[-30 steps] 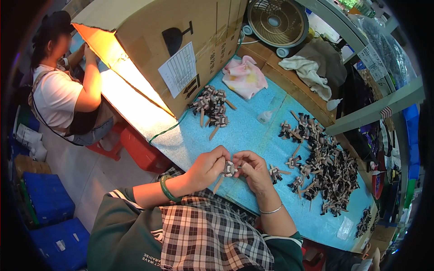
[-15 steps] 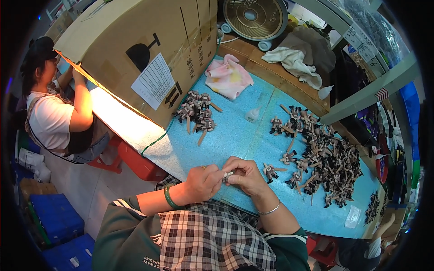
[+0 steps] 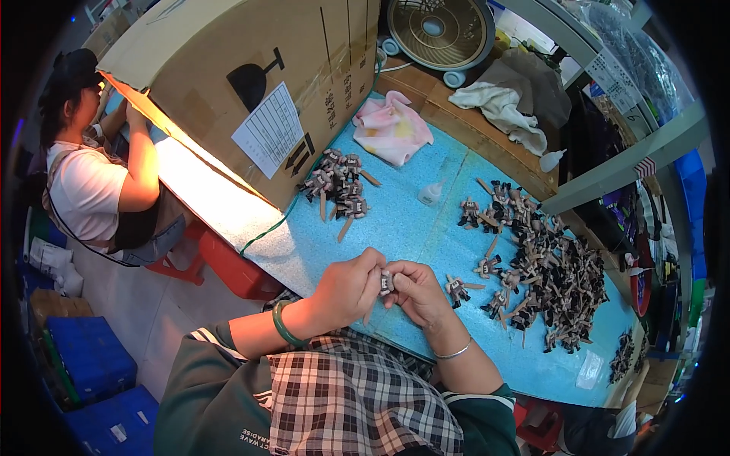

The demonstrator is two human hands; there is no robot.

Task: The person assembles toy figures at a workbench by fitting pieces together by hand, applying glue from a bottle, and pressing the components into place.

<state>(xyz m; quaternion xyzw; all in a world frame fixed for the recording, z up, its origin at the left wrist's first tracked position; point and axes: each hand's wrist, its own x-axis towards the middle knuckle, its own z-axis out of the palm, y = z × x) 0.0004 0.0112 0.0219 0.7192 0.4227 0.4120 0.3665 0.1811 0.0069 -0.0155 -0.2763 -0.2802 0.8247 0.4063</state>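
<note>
Close to the table's near edge, my left hand (image 3: pixel 347 290) and my right hand (image 3: pixel 420 298) meet around one small grey-and-white toy figure (image 3: pixel 386 282). Both hands are closed on it, thumbs and fingertips pinching its sides; its lower part is mostly hidden. A thin tan strip (image 3: pixel 369 314) shows under my left fingers. Similar figures with dark legs and tan strips lie in a large heap (image 3: pixel 559 277) to the right, with a single figure (image 3: pixel 458 290) nearest my right hand. A smaller pile of figures (image 3: pixel 338 182) rests beyond my left hand.
A tall cardboard box (image 3: pixel 198 83) stands at the left, a green cord (image 3: pixel 266 233) along its base. Farther back are a pink cloth (image 3: pixel 391 129), a small white squeeze bottle (image 3: pixel 430 193) and a fan (image 3: pixel 439 30). Another person (image 3: pixel 99 167) sits beyond the box.
My hands have lifted slightly and turned the toy figure, so its patterned front now shows between my fingers. The whole view has shifted slightly.
</note>
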